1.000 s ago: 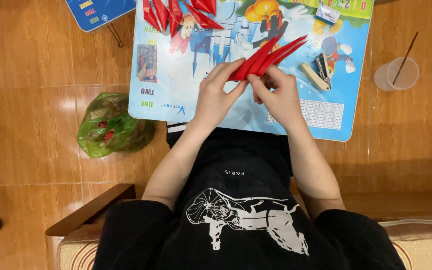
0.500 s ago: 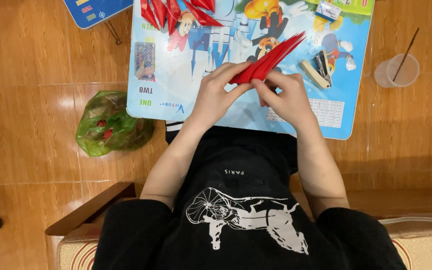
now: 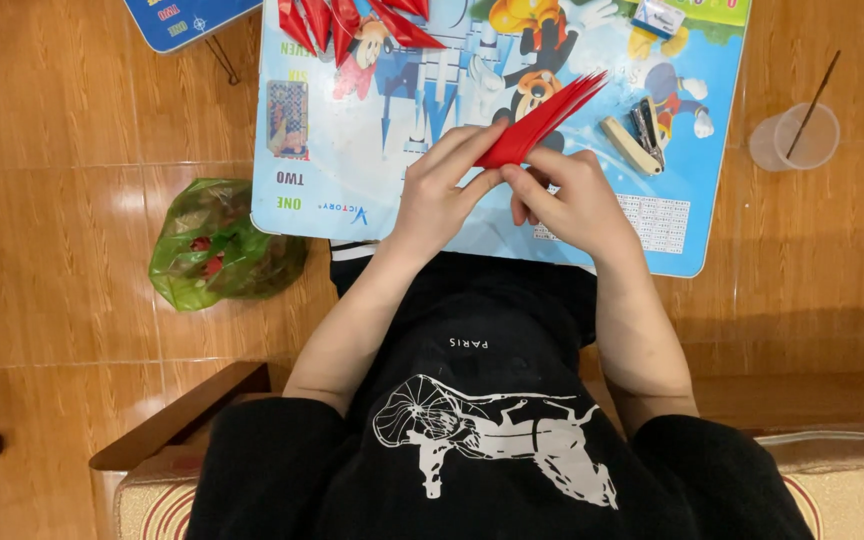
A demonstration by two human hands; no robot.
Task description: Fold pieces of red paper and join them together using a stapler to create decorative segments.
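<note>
A bundle of folded red paper strips (image 3: 544, 118) fans up and to the right over a small blue cartoon-printed table (image 3: 372, 170). My left hand (image 3: 442, 190) pinches its lower end from the left, and my right hand (image 3: 572, 200) grips the same end from the right. Both thumbs and forefingers meet at the base of the bundle. Several finished red folded pieces (image 3: 352, 22) lie at the table's far edge.
A stapler (image 3: 634, 138) lies on the table right of the bundle. A clear plastic cup with a stick (image 3: 797, 135) stands on the wooden floor at right. A green plastic bag (image 3: 217, 245) sits on the floor at left. Another blue board (image 3: 187, 18) is at top left.
The red bundle has tilted slightly and both hands have shifted a little along its base. Nothing was let go.
</note>
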